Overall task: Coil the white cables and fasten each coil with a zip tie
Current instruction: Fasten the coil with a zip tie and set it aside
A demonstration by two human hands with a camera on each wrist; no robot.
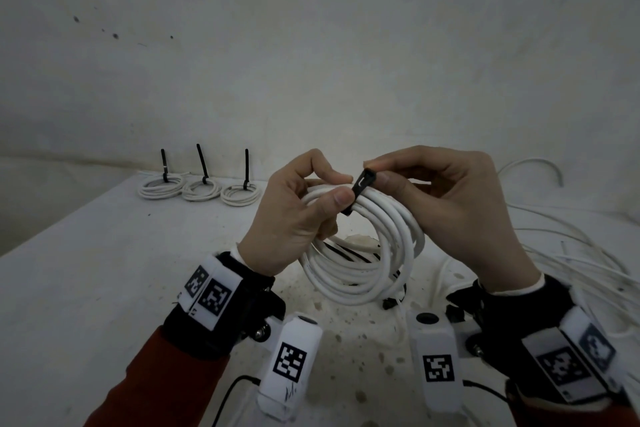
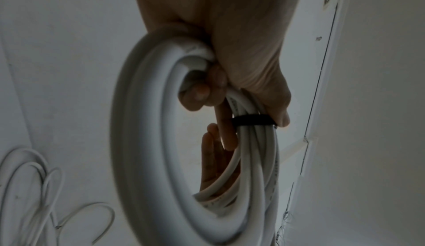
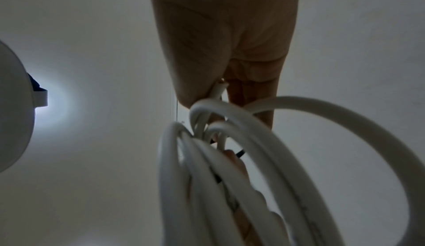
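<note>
- the left hand has its fingers curled through the white cable coil, thumb pressed on the outer turns just beside the black zip tie.
- the right hand pinches the zip tie's top end between thumb and forefinger, other fingers loosely bent; the pinch itself is hidden in the right wrist view.
- the coil is held upright above the table, a round bundle of several smooth, glossy turns.
- the zip tie is a thin flat band, wrapped across the turns.
- behind the coil, at the table's far edge, lie 3 finished coils, flat, each with a black tie tail standing up.
- right of the coil, loose white cable sprawls in tangled loops.
- the table is pale, speckled with dark spots.
</note>
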